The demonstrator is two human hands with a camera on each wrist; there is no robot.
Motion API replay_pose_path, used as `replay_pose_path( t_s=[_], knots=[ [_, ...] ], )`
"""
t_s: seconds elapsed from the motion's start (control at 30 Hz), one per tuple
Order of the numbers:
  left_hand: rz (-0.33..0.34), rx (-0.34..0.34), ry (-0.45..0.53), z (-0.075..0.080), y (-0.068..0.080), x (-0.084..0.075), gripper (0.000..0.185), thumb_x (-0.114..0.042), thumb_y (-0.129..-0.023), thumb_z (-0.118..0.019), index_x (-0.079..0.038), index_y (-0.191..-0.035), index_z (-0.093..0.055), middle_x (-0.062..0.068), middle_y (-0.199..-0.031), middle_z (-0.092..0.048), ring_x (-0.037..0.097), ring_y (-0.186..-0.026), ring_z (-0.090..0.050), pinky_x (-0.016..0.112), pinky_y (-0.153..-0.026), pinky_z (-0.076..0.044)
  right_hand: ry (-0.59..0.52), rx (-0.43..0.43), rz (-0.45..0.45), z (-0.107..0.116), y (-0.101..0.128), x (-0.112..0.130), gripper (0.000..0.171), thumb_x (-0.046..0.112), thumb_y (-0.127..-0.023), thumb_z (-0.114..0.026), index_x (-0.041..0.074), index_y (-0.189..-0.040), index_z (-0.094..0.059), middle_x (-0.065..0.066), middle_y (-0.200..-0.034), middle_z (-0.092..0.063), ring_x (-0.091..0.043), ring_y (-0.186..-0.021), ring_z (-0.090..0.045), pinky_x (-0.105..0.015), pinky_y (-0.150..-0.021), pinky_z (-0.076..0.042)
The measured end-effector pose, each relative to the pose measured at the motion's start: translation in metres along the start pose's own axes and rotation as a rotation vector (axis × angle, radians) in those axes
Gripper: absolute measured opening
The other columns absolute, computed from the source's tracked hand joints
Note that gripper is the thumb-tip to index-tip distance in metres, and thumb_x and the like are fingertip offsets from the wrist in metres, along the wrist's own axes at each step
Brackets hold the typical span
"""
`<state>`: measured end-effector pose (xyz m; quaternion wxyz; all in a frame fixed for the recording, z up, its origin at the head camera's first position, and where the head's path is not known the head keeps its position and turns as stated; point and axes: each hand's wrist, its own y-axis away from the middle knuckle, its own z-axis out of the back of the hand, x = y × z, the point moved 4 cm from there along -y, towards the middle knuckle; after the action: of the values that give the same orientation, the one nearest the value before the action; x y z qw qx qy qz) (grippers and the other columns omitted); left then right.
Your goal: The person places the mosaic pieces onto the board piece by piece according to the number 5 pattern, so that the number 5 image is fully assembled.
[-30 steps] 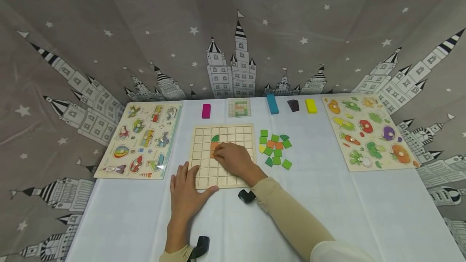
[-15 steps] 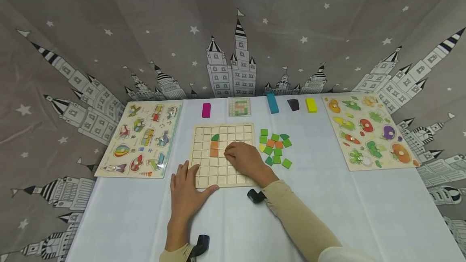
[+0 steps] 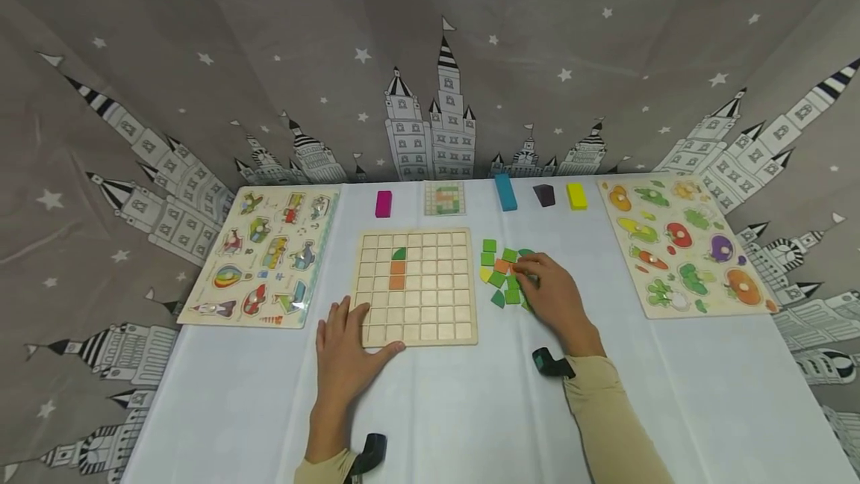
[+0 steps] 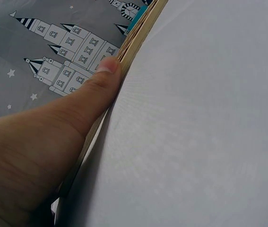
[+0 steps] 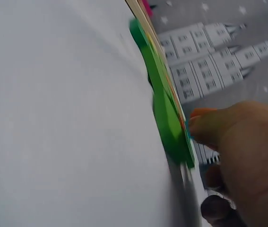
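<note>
A wooden grid board [image 3: 430, 320] lies in the middle of the white table. It holds a green quarter-round tile [image 3: 398, 253] with two orange tiles [image 3: 397, 275] below it. My left hand [image 3: 351, 340] rests flat on the board's front left corner. In the left wrist view its thumb [image 4: 77, 109] presses along the board's edge [image 4: 138, 33]. My right hand [image 3: 531, 272] is over the pile of green, orange and yellow tiles [image 3: 496, 264] right of the board, fingertips at an orange tile. Its hold is hidden. In the right wrist view, green tiles [image 5: 167, 118] lie beside the right hand [image 5: 247, 151].
A pattern card [image 3: 444, 198] lies behind the board. Around it lie a magenta block [image 3: 383, 203], a blue block [image 3: 505, 192], a dark block [image 3: 543, 195] and a yellow block [image 3: 575, 196]. A vehicle puzzle [image 3: 265, 256] lies left, a vegetable puzzle [image 3: 685, 241] right.
My right hand left the board, where the second orange tile now lies uncovered, and moved right to the tile pile. The left hand has stayed on the board's corner.
</note>
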<state>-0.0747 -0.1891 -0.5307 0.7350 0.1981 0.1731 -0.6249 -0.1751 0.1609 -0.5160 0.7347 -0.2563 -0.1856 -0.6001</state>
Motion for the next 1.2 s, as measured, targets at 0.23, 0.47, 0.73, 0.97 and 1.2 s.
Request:
replay_pose_path(
  t_s=[0.23,0.47,0.73,0.97,1.2],
  knots=[
    [0.002,0.004,-0.002,-0.003,0.000,-0.002,0.099,-0.065,-0.072,-0.082,-0.013,-0.148,-0.046,0.020,-0.167,-0.024,0.041,-0.159,-0.009,0.061,-0.128,-0.001,0.046,0.013,-0.030,0.012,0.011,-0.022,0.020,0.019,-0.098,-0.069,0.004,-0.110,-0.077,-0.012,-0.128,-0.063,-0.035,-0.124,-0.059,-0.052,-0.107,-0.048],
    [-0.012,-0.017,0.000,-0.002,0.000,0.000,0.100,-0.067,-0.071,-0.082,-0.013,-0.148,-0.047,0.020,-0.166,-0.026,0.042,-0.158,-0.011,0.062,-0.128,-0.002,0.058,0.044,-0.033,0.011,0.012,-0.020,0.029,0.023,-0.097,-0.071,0.007,-0.121,-0.074,-0.013,-0.135,-0.058,-0.035,-0.125,-0.056,-0.052,-0.109,-0.048],
    [-0.021,-0.022,0.003,-0.001,0.000,0.001,0.100,-0.068,-0.071,-0.081,-0.013,-0.147,-0.047,0.019,-0.166,-0.027,0.042,-0.158,-0.011,0.062,-0.128,-0.002,0.063,0.042,-0.065,0.011,0.014,-0.022,0.024,0.027,-0.096,-0.073,0.008,-0.109,-0.076,-0.011,-0.131,-0.062,-0.034,-0.125,-0.057,-0.052,-0.110,-0.048],
    [-0.020,-0.022,0.010,-0.001,0.001,0.000,0.099,-0.067,-0.071,-0.082,-0.013,-0.147,-0.048,0.019,-0.166,-0.026,0.041,-0.158,-0.011,0.062,-0.128,-0.002,0.086,0.069,-0.040,0.013,0.018,-0.024,0.020,0.024,-0.095,-0.073,0.010,-0.110,-0.076,-0.009,-0.118,-0.069,-0.030,-0.116,-0.062,-0.049,-0.105,-0.051],
    [-0.017,-0.024,0.006,-0.001,0.000,0.000,0.100,-0.067,-0.071,-0.082,-0.013,-0.147,-0.047,0.019,-0.166,-0.026,0.041,-0.158,-0.011,0.062,-0.128,-0.002,0.089,0.061,-0.035,0.017,0.020,-0.024,0.017,0.024,-0.093,-0.076,0.009,-0.102,-0.078,-0.009,-0.119,-0.068,-0.031,-0.117,-0.061,-0.051,-0.106,-0.050]
  ],
)
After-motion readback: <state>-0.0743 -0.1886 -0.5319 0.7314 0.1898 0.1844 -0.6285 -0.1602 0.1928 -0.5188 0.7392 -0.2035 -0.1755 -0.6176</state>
